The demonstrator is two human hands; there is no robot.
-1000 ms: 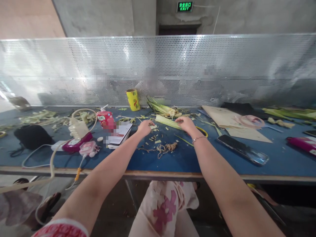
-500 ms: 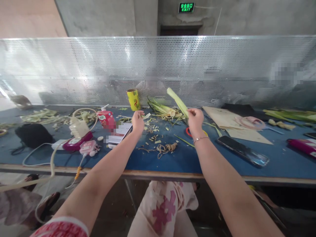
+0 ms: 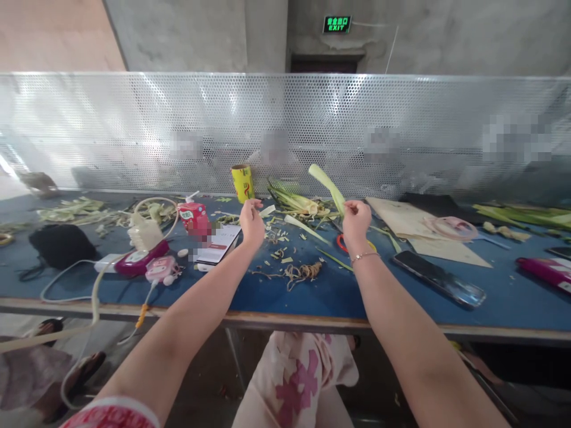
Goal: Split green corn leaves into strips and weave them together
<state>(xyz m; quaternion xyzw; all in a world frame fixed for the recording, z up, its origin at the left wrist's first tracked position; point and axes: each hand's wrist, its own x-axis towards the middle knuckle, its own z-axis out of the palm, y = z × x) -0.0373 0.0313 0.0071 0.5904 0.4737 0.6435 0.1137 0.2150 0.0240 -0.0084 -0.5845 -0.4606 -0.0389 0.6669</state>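
The fingers of the right hand were pinched shut on the lower end of a long green leaf strip. The strip rose from them, tilted up and away towards the yellow can, and hung clear of the surface. That hand was raised on the person's right of the can and nearer to the person than it. A thin bracelet sat on its wrist.

The fingers of the left hand were bunched tip to tip, just in front of the can. A small pale scrap lay at their tips. Whether they gripped it I could not tell.

Between the two hands and a little beyond them, to the right of the can, lay a heap of green husks. Nearer to the person than the can was a tangle of brown fibres among cut bits. A red carton stood to the left of the can, and a dark phone lay far to its right. Just behind the can ran a perforated metal screen.
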